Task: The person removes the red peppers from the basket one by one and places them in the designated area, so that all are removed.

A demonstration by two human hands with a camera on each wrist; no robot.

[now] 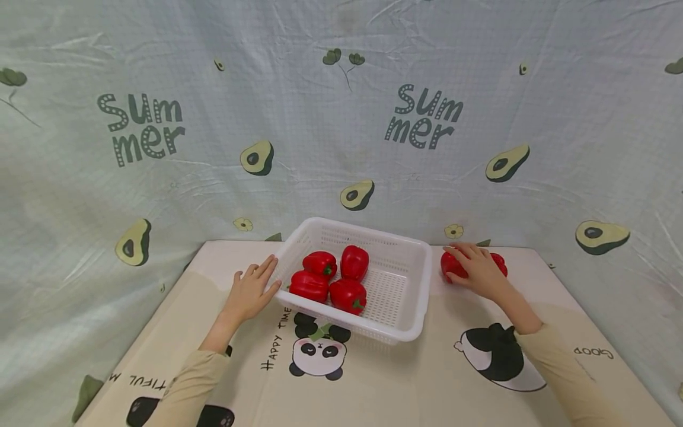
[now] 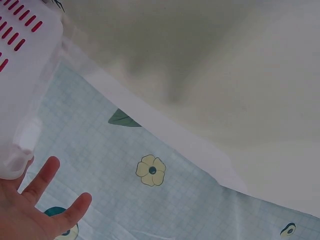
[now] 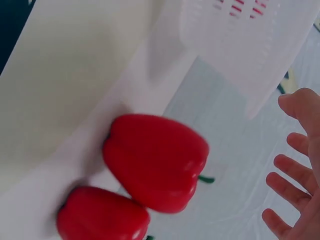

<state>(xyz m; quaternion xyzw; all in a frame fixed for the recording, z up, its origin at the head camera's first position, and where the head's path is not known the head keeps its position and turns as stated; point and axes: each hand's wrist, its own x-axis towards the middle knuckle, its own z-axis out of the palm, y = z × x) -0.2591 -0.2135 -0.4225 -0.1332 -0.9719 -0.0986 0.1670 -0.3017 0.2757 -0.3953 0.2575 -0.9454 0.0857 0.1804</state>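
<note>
A white plastic basket [image 1: 424, 296] with slotted walls stands on the table, several red bell peppers [image 1: 309, 287] gathered in its left half. At its left rim is my left hand [image 1: 251, 293], fingers spread and fairly straight, fingertips touching or very near the rim. In the left wrist view the left hand [image 2: 35, 215] shows beside the basket's corner. My right hand [image 1: 477, 273] hovers over two red bell peppers right of the basket, partly covering them. The right wrist view shows the nearer bell pepper [image 3: 157, 160] and the other [image 3: 102, 215], both apart from the spread right hand [image 3: 305, 175].
A light tablecloth [image 1: 373, 385] printed with a panda and lettering covers the table. Behind it hangs a pale curtain [image 1: 299, 107] with avocado and "summer" prints, close to the table's back edge.
</note>
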